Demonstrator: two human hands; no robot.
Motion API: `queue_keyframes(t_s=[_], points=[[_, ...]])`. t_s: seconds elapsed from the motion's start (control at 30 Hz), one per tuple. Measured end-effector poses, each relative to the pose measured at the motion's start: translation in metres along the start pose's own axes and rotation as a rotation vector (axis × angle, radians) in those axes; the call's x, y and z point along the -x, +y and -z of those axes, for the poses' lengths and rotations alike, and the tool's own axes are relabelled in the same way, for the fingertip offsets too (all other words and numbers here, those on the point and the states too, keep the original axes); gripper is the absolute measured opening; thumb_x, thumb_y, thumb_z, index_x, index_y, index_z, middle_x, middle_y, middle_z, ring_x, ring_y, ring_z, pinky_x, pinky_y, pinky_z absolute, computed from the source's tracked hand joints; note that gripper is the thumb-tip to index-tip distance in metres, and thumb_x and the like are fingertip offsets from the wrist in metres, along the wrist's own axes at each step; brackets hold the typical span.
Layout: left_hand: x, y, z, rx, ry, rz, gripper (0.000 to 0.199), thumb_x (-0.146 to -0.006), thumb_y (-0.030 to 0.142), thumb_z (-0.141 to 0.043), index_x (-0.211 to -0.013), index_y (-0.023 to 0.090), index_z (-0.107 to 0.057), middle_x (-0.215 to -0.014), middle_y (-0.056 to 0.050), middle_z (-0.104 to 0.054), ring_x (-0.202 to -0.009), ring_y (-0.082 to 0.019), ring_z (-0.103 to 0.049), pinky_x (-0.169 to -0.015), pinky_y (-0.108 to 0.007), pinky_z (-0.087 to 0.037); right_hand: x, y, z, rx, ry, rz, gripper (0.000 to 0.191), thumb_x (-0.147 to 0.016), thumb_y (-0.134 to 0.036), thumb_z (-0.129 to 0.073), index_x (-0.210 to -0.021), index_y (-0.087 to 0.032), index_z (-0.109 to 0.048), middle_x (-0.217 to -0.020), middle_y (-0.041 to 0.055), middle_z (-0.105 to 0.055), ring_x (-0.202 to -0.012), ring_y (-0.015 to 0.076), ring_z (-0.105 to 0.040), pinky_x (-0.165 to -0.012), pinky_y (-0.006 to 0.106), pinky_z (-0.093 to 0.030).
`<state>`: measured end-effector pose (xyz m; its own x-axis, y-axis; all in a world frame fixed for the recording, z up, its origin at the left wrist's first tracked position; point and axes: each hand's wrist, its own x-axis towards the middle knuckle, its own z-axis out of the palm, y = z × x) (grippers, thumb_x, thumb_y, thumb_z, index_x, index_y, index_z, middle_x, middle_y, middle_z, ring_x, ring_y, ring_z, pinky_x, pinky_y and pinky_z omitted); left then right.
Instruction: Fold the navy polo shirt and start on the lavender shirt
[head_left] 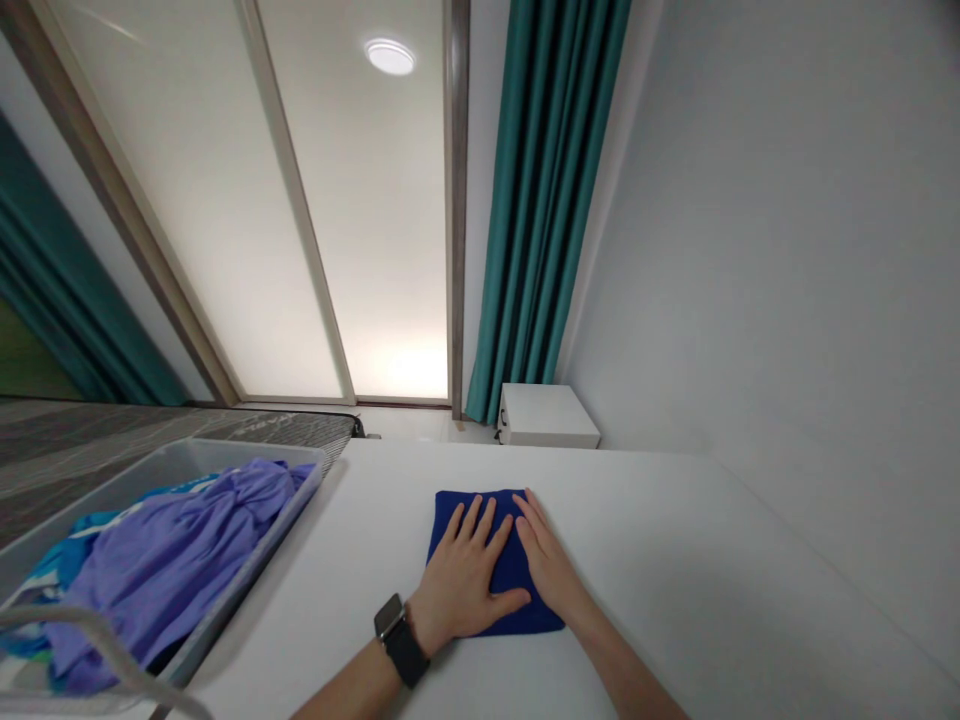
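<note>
Left hand: the left hand (459, 582) is lying palm down on the near-left part of a folded navy cloth (516, 590), with a black-strapped smartwatch (399, 640) sitting on its wrist.

Right hand: the right hand (549, 558) is resting palm down on the cloth's right part, its fingertips reaching toward the far edge and its thumb side lying just beside the left hand.

Grip: both hands are staying open and flat, fingers spread on top of the fabric, with nothing pinched or gathered between them.

Cloth: the folded navy cloth is lying flat on a white table (697, 570), roughly central along the table's far half, mostly covered by the hands, its corners showing around them.

Left of the hands: a grey plastic laundry basket (187, 452) is sitting at the table's left edge, well apart from the cloth, holding a crumpled purple garment (172, 570) over a teal-and-white patterned cloth (86, 528) — a pale curved rail (97, 640) is crossing the near corner.

Far side: a small white cabinet (547, 415) is standing past the table, beside a teal curtain (540, 200) — a frosted sliding door (300, 200) is glowing to its left.
</note>
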<state>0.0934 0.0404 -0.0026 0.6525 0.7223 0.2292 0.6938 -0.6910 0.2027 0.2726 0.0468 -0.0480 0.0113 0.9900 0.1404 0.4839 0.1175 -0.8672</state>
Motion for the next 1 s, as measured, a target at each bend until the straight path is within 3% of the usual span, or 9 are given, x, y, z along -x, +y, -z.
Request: queue_keyframes(t_s=[0.17, 0.33, 0.43, 0.57, 0.83, 1.0], points=[[0.005, -0.019, 0.006, -0.071, 0.074, 0.067, 0.062, -0.098, 0.054, -0.033, -0.147, 0.017, -0.038, -0.153, -0.013, -0.037, -0.143, -0.029, -0.029, -0.116, -0.05, -0.023, 0.004, -0.001, 0.003, 0.286, -0.073, 0.188, 0.059, -0.099, -0.047, -0.029, -0.148, -0.017, -0.036, -0.16, 0.0054, -0.018, -0.147, 0.0208, -0.013, -0.12, 0.046, -0.014], [0.015, -0.04, 0.01, -0.127, 0.06, 0.097, 0.062, -0.098, 0.054, -0.032, -0.147, 0.015, -0.038, -0.152, -0.014, -0.037, -0.142, -0.028, -0.033, -0.116, -0.051, -0.023, 0.011, -0.014, 0.008, 0.466, -0.129, 0.301, 0.055, -0.099, -0.044, -0.032, -0.149, -0.022, -0.035, -0.157, 0.0042, -0.026, -0.146, 0.0228, -0.019, -0.119, 0.048, -0.015], [0.019, -0.041, 0.007, -0.132, 0.058, 0.108, 0.066, -0.097, 0.058, -0.031, -0.148, 0.015, -0.036, -0.154, -0.014, -0.034, -0.143, -0.028, -0.03, -0.117, -0.051, -0.022, 0.014, -0.019, 0.009, 0.51, -0.142, 0.281, 0.058, -0.098, -0.048, -0.035, -0.149, -0.022, -0.035, -0.156, 0.0065, -0.027, -0.144, 0.0251, -0.023, -0.118, 0.049, -0.018], [0.02, -0.042, 0.001, -0.107, 0.055, 0.136, 0.07, -0.095, 0.061, -0.034, -0.15, 0.017, -0.033, -0.155, -0.014, -0.031, -0.144, -0.029, -0.027, -0.116, -0.052, -0.022, 0.017, -0.018, 0.008, 0.526, -0.138, 0.237, 0.062, -0.096, -0.052, -0.038, -0.15, -0.021, -0.033, -0.157, 0.0077, -0.024, -0.145, 0.0269, -0.022, -0.117, 0.049, -0.022], [0.022, -0.047, 0.0, 0.03, -0.013, 0.162, 0.065, -0.099, 0.056, -0.031, -0.153, 0.021, -0.023, -0.159, -0.012, -0.019, -0.147, -0.025, -0.017, -0.117, -0.05, -0.021, 0.015, -0.01, 0.007, 0.444, -0.151, 0.202, 0.062, -0.097, -0.056, -0.035, -0.151, -0.026, -0.031, -0.158, 0.003, -0.021, -0.147, 0.0255, -0.014, -0.118, 0.05, -0.016], [0.024, -0.063, 0.002, 0.173, 0.07, 0.203, 0.062, -0.101, 0.05, -0.03, -0.153, 0.019, -0.021, -0.161, -0.012, -0.015, -0.148, -0.024, -0.014, -0.119, -0.047, -0.021, 0.002, 0.0, 0.013, 0.31, -0.117, 0.195, 0.056, -0.097, -0.049, -0.035, -0.146, -0.022, -0.041, -0.155, 0.0045, -0.033, -0.144, 0.0211, -0.025, -0.119, 0.044, -0.018]])
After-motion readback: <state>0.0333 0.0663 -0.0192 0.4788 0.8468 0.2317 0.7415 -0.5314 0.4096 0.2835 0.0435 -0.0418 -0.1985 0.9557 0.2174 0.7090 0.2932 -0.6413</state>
